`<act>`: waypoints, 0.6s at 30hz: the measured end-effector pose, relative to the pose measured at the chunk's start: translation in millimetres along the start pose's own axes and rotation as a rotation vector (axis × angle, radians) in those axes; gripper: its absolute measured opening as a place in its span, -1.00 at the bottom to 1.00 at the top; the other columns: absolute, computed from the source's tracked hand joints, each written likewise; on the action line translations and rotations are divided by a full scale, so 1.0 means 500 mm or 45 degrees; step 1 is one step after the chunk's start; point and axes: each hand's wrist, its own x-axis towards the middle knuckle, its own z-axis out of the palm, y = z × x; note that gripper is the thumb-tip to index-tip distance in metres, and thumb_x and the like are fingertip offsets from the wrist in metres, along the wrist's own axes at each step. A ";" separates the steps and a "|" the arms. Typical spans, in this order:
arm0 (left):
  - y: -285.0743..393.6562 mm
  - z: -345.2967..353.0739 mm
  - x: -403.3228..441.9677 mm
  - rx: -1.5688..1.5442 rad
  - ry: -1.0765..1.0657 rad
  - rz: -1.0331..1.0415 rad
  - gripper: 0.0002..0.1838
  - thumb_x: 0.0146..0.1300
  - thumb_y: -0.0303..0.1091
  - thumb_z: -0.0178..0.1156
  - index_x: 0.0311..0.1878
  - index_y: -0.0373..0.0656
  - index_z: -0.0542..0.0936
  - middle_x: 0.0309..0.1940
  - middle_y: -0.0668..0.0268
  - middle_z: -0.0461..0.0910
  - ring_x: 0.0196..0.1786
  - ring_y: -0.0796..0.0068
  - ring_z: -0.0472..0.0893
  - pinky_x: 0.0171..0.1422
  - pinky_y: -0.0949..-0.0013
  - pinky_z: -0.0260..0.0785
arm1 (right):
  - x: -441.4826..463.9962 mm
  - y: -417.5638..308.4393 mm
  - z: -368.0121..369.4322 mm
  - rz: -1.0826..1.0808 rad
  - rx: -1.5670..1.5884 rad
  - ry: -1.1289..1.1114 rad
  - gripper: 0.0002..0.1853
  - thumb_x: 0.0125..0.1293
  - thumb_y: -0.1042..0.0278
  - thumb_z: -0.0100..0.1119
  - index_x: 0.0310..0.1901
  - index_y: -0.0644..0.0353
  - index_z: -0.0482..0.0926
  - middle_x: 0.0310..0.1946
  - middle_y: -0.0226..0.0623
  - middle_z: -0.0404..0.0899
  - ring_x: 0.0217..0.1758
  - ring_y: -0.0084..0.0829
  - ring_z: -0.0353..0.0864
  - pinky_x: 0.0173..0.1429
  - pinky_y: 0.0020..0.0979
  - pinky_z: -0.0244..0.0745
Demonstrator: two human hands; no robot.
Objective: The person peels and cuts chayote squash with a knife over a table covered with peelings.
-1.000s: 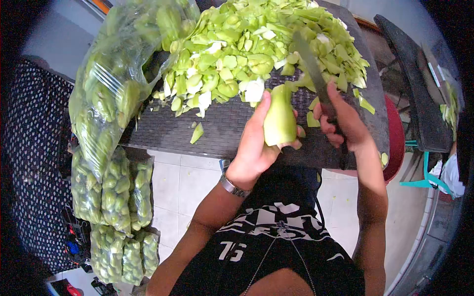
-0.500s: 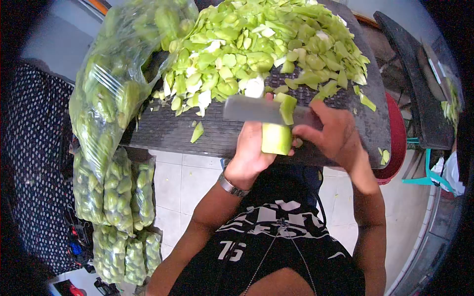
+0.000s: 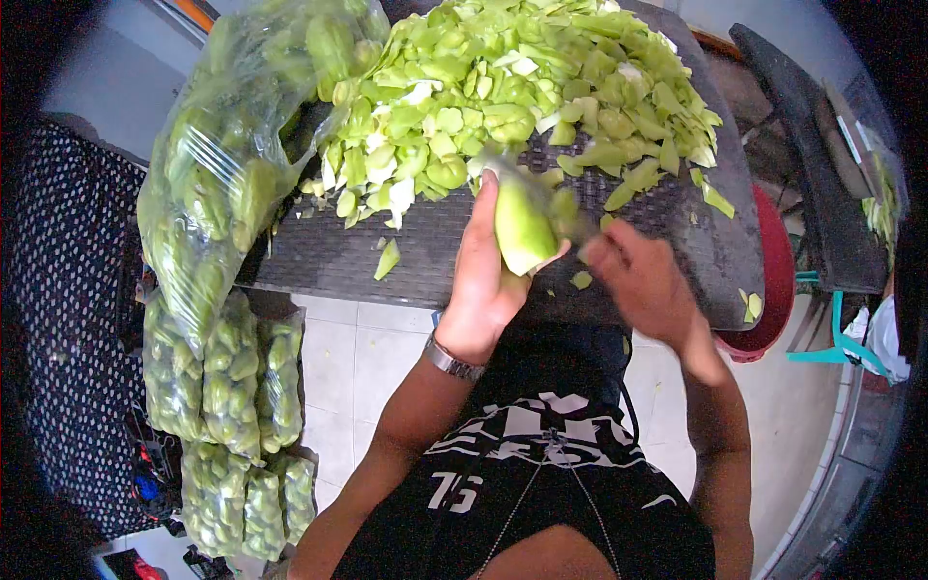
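Observation:
My left hand (image 3: 483, 271), with a watch at its wrist, is wrapped round a pale green chayote (image 3: 524, 230). The chayote is tilted, with a cut face toward me, over the near edge of the dark woven table (image 3: 319, 256). To its right, my right hand (image 3: 650, 280) is closed round a knife, whose blade (image 3: 522, 174) is smeared by motion and passes behind the chayote; the handle is hidden in the fingers. A blurred green slice (image 3: 565, 205) is beside the blade. Beyond both hands spreads a large heap of chayote pieces (image 3: 454, 106).
A clear plastic bag of whole chayotes (image 3: 217, 184) lies at the table's left. Several filled bags (image 3: 230, 372) stand on the floor below it. A red tub (image 3: 768, 319) is under the right edge, near a teal stool (image 3: 839, 333). Loose pieces (image 3: 387, 259) lie near the front edge.
My left hand has tipped the chayote, so more of its long side shows. The knife has swung from lying across the chayote to behind it, and the slice on the blade has moved lower.

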 end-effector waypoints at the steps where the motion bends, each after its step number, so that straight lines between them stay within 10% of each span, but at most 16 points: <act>1: 0.002 -0.006 -0.002 -0.016 -0.118 -0.052 -0.45 0.53 0.27 0.02 0.15 -0.04 0.57 -0.16 0.24 0.67 -0.10 0.23 0.69 0.01 0.14 0.60 | -0.017 -0.017 0.009 -0.112 -0.085 0.014 -0.38 0.43 -0.30 0.18 -0.15 0.28 0.50 -0.39 0.06 0.69 -0.32 0.13 0.74 -0.26 0.00 0.61; 18: 0.011 0.005 -0.026 0.163 -0.299 -0.060 -0.40 0.58 0.26 -0.09 0.14 -0.11 0.60 -0.19 0.25 0.68 -0.17 0.36 0.68 -0.04 0.29 0.56 | -0.027 -0.033 0.019 -0.510 -0.384 0.115 -0.26 0.25 -0.48 0.21 0.01 0.16 0.56 -0.40 -0.10 0.71 -0.36 0.00 0.76 -0.35 -0.06 0.63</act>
